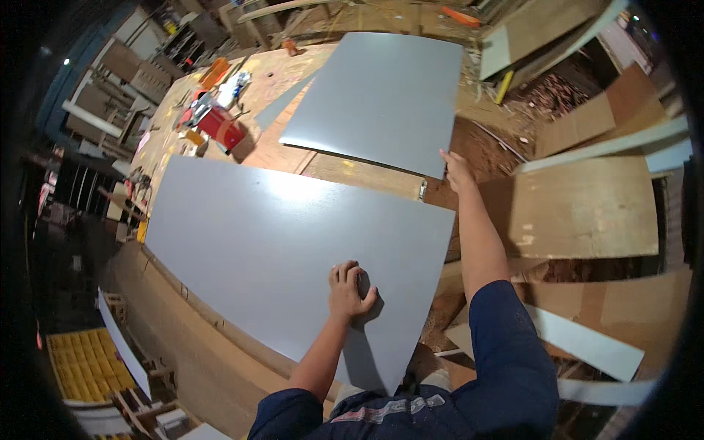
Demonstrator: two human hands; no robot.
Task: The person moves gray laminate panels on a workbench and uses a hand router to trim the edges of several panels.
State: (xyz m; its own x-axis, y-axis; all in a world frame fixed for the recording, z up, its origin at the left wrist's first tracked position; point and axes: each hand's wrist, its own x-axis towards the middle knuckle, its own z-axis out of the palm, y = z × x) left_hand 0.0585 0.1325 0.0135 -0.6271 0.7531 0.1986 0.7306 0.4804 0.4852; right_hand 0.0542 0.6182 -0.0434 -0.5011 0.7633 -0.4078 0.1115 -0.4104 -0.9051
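Two flat grey panels lie on the workbench, one beyond the other. My right hand (458, 172) reaches out and grips the far panel (381, 95) at its near right corner. The near panel (286, 220) is larger and spreads across the bench in front of me. Over its right part is my left hand (350, 292), fingers curled and thumb apart from them. A dark patch shows between thumb and fingers; I cannot tell whether it is an object or shadow. A narrow grey strip (282, 103) shows under the far panel's left edge.
A red container (218, 126) stands on the wooden bench (257, 70) with tools and an orange tray (214, 73) around it. A small metal piece (423, 189) sits between the panels. On the right are brown boards (587, 209), a white strip (587, 341) and offcuts.
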